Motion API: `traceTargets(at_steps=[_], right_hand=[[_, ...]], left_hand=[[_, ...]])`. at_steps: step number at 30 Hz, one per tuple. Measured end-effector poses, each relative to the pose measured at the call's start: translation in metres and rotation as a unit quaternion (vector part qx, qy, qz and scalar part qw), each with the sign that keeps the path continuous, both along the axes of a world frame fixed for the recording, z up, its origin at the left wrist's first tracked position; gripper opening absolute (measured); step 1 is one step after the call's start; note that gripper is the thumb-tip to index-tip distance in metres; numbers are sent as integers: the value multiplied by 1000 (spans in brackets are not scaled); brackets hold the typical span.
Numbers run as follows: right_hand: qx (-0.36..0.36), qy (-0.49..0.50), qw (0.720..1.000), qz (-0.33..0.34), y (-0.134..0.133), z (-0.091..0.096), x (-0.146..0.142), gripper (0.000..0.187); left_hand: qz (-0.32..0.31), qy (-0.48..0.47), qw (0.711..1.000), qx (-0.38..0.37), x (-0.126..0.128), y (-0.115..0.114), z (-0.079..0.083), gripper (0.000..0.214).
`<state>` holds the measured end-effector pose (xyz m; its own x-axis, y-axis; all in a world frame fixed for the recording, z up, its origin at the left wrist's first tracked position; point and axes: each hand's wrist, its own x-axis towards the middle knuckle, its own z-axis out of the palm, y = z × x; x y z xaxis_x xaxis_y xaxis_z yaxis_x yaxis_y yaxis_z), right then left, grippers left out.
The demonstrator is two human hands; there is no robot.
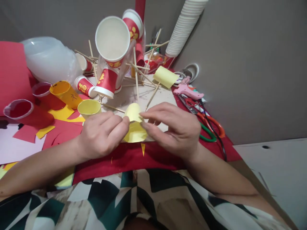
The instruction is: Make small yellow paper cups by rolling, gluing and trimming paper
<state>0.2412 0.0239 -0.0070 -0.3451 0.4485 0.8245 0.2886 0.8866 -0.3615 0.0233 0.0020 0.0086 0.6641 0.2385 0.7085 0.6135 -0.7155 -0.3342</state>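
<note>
Between my two hands is a piece of yellow paper [134,132], curled so its upper part bends over in a rounded shape. My left hand [104,135] is closed, with thumb and fingers pinching the paper's left edge. On the other side, my right hand [174,129] grips the right edge between thumb and fingertips. Just beyond my left hand stands a yellow paper cylinder [89,108]. A thin wooden stick [112,107] lies behind the held paper, on a pale board [165,126].
Red paper cups [106,81] and crossed sticks rise at the back. A pink glue gun [188,92], orange-handled scissors [213,124] and a black cord lie right. Red cylinders [31,113], an orange cylinder [66,94] and paper scraps are left. A tall cup stack [185,27] leans against the wall.
</note>
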Motion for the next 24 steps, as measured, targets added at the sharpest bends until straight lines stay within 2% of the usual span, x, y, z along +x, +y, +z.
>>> traceTargets(at_steps=[3, 6, 10, 12, 14, 16, 17, 20, 22, 24], right_hand=[[-81, 136, 987, -32, 8, -4, 2, 13], [-226, 184, 956, -36, 17, -8, 3, 24], [-368, 169, 913, 42, 28, -8, 4, 34], [-442, 174, 874, 99, 33, -9, 4, 32], [-508, 211, 823, 140, 37, -9, 3, 30], [-541, 266, 785, 144, 40, -8, 4, 31], [-544, 290, 775, 137, 41, -8, 4, 32], [-513, 344, 778, 113, 45, -8, 7, 33], [-476, 363, 793, 109, 48, -10, 9, 32], [-441, 363, 814, 108, 49, -14, 10, 27]], left_hand=[[-45, 12, 998, 49, -6, 2, 6, 8], [-70, 25, 995, 72, -10, 3, 10, 7], [-97, 18, 991, 96, -13, 9, 7, 9], [-92, 11, 991, 96, -14, 13, 3, 10], [-70, 4, 995, 73, -14, 15, -2, 13], [-42, -31, 998, 28, -13, 13, -4, 22], [-34, -56, 998, -1, -13, 11, -2, 28], [-49, -128, 983, -118, -9, -7, 18, 40], [-72, -179, 950, -247, -4, -25, 36, 35], [-133, -180, 887, -404, 1, -47, 46, 19]])
